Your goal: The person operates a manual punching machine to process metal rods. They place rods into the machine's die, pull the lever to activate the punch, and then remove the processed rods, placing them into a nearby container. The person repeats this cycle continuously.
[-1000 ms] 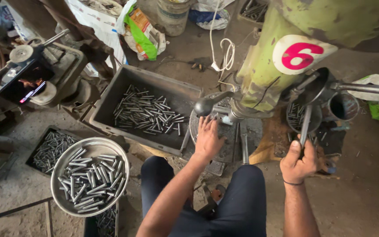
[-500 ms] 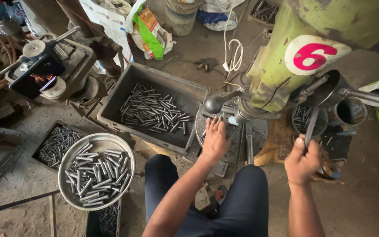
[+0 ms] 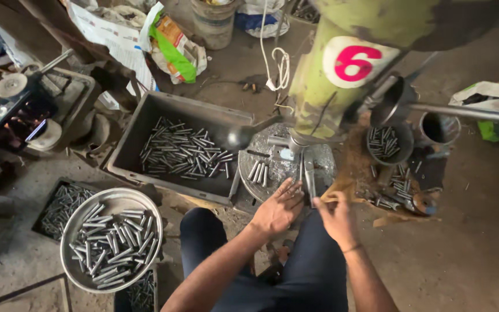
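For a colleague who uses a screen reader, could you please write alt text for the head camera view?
Seen from above, a seated person's left hand and right hand meet at the round table of a green drill press. A grey bin and round metal bowl, both holding metal pins, sit to the left.

A white oval label (image 3: 355,61) with a pink figure sits on the green machine column (image 3: 319,86), far right of centre. Far, left of centre, a green, orange and white bag (image 3: 173,51) lies crumpled on the floor, just beside a printed white paper sheet (image 3: 111,36). At the right edge lies a white and green bag (image 3: 492,101). No screens show.
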### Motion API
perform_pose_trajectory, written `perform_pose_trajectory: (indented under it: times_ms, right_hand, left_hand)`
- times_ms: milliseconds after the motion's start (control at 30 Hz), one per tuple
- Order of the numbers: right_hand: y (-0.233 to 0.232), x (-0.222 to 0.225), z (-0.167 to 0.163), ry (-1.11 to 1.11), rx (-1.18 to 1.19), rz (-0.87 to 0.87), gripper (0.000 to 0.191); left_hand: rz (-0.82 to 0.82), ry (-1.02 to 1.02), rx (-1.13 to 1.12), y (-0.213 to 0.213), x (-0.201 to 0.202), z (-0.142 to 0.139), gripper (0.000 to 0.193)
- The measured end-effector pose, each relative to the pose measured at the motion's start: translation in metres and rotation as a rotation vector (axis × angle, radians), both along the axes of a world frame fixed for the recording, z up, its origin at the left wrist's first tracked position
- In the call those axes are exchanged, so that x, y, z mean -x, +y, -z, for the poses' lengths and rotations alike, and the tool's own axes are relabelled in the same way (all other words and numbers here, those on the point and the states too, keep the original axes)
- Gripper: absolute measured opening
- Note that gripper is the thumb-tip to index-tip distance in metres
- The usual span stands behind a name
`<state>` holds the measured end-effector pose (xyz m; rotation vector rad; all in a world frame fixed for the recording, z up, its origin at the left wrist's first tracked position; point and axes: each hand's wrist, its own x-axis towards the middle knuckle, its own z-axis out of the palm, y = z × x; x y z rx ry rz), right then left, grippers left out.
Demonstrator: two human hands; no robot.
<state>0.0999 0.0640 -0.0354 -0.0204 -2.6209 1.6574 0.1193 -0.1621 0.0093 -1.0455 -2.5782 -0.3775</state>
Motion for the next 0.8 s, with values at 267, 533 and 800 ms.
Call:
perform_pose_trajectory:
  times_ms: [267, 533, 800]
  right_hand:
    - [0.047, 0.01, 0.044, -0.445, 1.0, -0.062, 0.038]
    - [0.101, -0.019, 0.04, -0.385, 0.998, 0.069, 0.026]
    - [0.096, -0.024, 0.014, -0.19, 0.766, 0.367, 0.015]
  left_hand:
    - [0.381, 0.212, 0.026, 0.022, 0.015, -0.003, 0.036]
    - [0.32, 0.043, 0.033, 0.077, 0.036, -0.001, 0.041]
    - [0.083, -0.056, 0.023, 0.13, 0.072, -0.005, 0.039]
